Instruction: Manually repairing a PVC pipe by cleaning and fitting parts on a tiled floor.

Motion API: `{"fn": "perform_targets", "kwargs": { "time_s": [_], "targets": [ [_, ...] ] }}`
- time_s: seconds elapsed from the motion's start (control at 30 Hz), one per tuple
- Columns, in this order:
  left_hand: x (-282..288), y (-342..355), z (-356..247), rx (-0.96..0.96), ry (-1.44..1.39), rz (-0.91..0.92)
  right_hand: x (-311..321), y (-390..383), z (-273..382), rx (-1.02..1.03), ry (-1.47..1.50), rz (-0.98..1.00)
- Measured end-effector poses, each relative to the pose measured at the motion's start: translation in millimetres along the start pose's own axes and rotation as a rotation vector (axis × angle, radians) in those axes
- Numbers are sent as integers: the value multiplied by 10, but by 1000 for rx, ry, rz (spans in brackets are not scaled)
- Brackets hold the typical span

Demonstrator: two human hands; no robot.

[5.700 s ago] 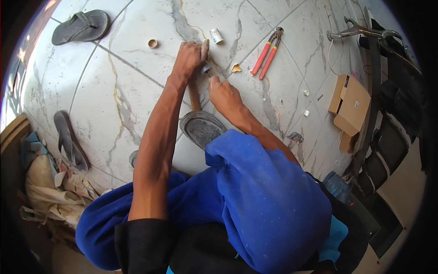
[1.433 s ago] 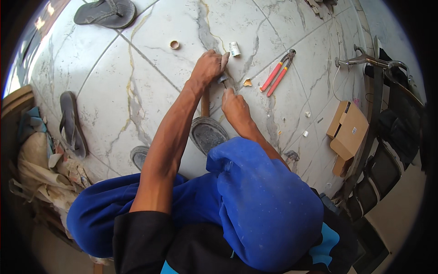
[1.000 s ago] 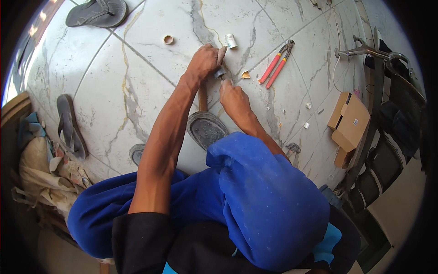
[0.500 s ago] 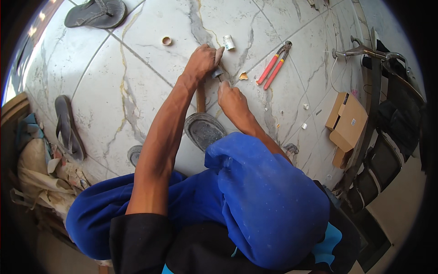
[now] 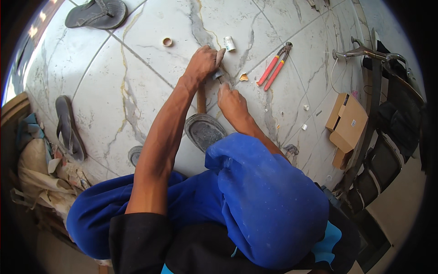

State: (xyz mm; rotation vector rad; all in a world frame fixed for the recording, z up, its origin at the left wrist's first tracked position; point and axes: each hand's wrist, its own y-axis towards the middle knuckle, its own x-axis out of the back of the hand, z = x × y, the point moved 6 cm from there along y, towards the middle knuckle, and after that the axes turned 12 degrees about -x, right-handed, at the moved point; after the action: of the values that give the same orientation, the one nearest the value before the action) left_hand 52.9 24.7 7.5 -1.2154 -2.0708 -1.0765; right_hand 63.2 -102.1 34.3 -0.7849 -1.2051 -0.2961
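Observation:
My left hand [image 5: 204, 64] is closed round a small grey cylindrical piece [image 5: 218, 74], and only its lower end shows past the fingers. Just below, my right hand [image 5: 232, 101] is closed on a thin metal rod [image 5: 221, 80] that meets the end of that piece; the rest of the rod is hidden in the fist. A brown wooden stick [image 5: 201, 100] runs from beneath my left forearm to a dark sandal [image 5: 205, 131]. Beyond my left hand a short white printed tube [image 5: 229, 43] stands on the floor, and a broken tan shard [image 5: 243, 77] lies beside my right hand.
Pincers with red handles [image 5: 275, 68] lie to the right. A brown ring [image 5: 167, 42] sits on the marble-patterned tiles [image 5: 150, 86]. At the right are an open cardboard box [image 5: 349, 122] and black metal chairs [image 5: 383, 162]. Loose sandals [image 5: 69, 128] and crumpled cloth [image 5: 39, 166] lie at the left.
Hardly anything differs. Both hands keep their grip and place, with only a very slight shift of my fingers.

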Motion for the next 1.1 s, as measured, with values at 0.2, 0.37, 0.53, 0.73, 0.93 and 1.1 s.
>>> {"fn": "perform_targets", "kwargs": {
  "time_s": [0.2,0.37,0.53,0.73,0.93,1.1],
  "targets": [
    [-82,-128,58,32,-34,19,-46,-217,-50,-100,-17,67],
    [-69,-92,115,71,7,-6,-53,-261,-65,-72,44,71],
    [-130,139,-33,-35,-21,-36,90,115,-105,11,32,-49],
    [-106,-82,69,79,-87,-41,5,-184,-55,-132,-47,37],
    [-66,-143,-73,50,-50,-32,-4,-459,-90,-187,-25,134],
    [-111,171,-84,-68,-22,-36,117,121,-137,-39,48,15]
  ]
}}
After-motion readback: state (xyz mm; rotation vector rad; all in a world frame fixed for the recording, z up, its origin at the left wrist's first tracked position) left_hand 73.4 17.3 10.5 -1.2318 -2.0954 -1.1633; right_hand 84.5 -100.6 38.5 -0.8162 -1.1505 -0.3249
